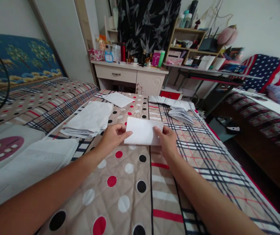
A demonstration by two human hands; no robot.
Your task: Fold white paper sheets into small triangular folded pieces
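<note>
A folded white sheet of paper (142,131) is held just above the quilted bedspread (132,189), between both hands. My left hand (112,137) pinches its left edge, thumb on top. At the right edge, my right hand (167,140) grips it with fingers closed. To the left lies a stack of flat white sheets (89,119). A single sheet (118,99) rests farther back. Several folded papers (181,114) are piled to the right, with a row of more folded papers (170,102) behind them.
A printed white sheet (29,163) lies at the left by a pillow (3,147). A dresser (130,76) with bottles and a blue clock (109,56) stands beyond the bed. Shelves (191,42) and another bed (264,111) are at the right, across a dark floor gap.
</note>
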